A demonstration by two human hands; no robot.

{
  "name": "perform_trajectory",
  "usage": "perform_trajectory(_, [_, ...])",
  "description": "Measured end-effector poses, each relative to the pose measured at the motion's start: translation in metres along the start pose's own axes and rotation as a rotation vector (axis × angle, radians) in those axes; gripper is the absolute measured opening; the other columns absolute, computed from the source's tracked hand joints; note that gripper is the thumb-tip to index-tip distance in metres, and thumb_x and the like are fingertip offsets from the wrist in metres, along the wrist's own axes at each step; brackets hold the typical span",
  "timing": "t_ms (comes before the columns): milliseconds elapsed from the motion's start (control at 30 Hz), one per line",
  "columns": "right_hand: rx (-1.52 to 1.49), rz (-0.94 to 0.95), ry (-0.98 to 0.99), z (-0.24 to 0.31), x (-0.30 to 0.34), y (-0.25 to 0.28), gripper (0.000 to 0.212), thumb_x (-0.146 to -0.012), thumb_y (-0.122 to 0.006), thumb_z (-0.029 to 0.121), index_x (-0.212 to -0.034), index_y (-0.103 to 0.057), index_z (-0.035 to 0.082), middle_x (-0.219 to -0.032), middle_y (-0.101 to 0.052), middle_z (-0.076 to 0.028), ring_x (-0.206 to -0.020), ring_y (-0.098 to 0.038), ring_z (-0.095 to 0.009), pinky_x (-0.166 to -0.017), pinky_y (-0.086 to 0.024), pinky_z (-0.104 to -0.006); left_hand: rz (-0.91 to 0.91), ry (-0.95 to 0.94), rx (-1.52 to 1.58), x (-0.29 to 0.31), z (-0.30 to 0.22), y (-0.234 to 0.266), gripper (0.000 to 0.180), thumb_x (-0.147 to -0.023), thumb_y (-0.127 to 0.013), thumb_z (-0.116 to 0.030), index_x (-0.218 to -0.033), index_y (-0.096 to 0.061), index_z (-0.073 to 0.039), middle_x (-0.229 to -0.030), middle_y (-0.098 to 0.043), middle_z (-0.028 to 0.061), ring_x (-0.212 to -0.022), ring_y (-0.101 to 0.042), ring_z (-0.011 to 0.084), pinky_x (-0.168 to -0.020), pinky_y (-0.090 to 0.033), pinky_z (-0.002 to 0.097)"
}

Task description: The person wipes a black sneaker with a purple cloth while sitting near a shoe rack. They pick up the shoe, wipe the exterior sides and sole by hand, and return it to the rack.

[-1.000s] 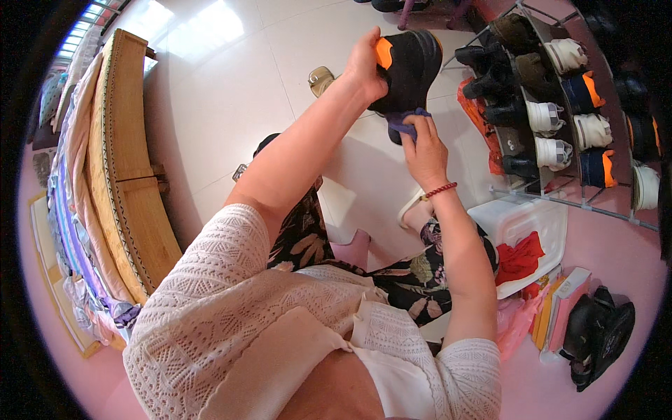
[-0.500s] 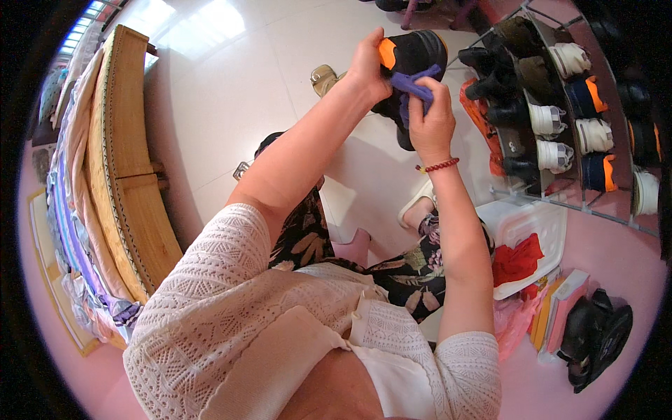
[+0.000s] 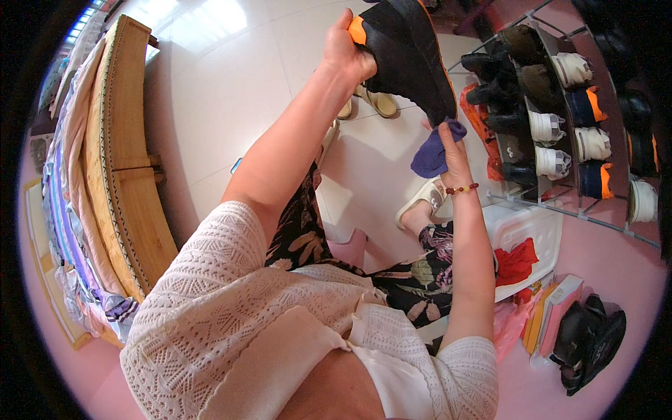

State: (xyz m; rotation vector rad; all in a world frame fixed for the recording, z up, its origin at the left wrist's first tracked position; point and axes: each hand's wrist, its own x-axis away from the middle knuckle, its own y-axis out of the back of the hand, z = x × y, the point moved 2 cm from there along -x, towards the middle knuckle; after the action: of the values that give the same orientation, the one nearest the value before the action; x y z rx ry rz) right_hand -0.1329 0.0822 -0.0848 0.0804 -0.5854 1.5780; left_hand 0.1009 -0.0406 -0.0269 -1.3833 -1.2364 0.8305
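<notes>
A black shoe (image 3: 406,56) with an orange heel patch is held up in front of me by my left hand (image 3: 347,54), closed on its heel end. Its toe slants down toward my right hand (image 3: 456,155). That hand grips a purple cloth (image 3: 428,154) at the shoe's toe end, with the cloth's loose part hanging to the left. A beaded bracelet (image 3: 462,189) circles my right wrist. Part of the shoe's upper end runs out of the picture.
On the right stands a metal shoe rack (image 3: 553,185) with several shoes. Below it are a white plastic bin (image 3: 542,224) holding red cloth and a black bag (image 3: 588,343). Tan shoes (image 3: 380,103) lie on the tiled floor; a wooden bed frame (image 3: 136,210) is at left.
The shoe has turned so its toe points down to the right. My right hand has moved lower with the cloth, from the shoe's middle to its toe end.
</notes>
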Motion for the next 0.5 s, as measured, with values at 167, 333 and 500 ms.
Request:
perform_trajectory(167, [-0.052, -0.133, 0.197, 0.028, -0.001, -0.003, 0.05, -0.082, -0.069, 0.04, -0.118, -0.055, 0.008, -0.107, -0.061, -0.004, -0.092, -0.056, -0.011, -0.075, -0.045, -0.026, 0.23, 0.04, -0.087, 0.021, 0.003, -0.043, 0.071, -0.091, -0.039, -0.057, -0.135, -0.039, -0.002, -0.135, -0.046, 0.0153, -0.124, -0.044, 0.0328, -0.109, -0.029, 0.0478])
perform_trajectory(333, [0.036, -0.309, 0.295, 0.06, 0.001, -0.011, 0.046, -0.085, -0.067, 0.038, -0.12, -0.055, 0.01, -0.101, -0.06, -0.001, -0.089, -0.057, -0.013, -0.075, -0.047, -0.028, 0.182, 0.046, -0.525, 0.034, 0.019, -0.042, 0.049, -0.089, -0.059, -0.032, -0.124, -0.049, -0.001, -0.123, -0.056, 0.0135, -0.113, -0.054, 0.0235, -0.1, -0.041, 0.0394])
perform_trajectory(500, [0.097, -0.426, 0.438, 0.096, 0.008, 0.004, 0.044, -0.086, -0.066, 0.032, -0.122, -0.056, 0.008, -0.1, -0.059, 0.001, -0.082, -0.055, -0.009, -0.073, -0.047, -0.0262, 0.153, 0.361, -0.69, 0.045, 0.04, -0.04, 0.036, -0.082, -0.068, -0.016, -0.112, -0.059, 0.001, -0.103, -0.065, 0.0105, -0.091, -0.064, 0.0212, -0.082, -0.052, 0.0335])
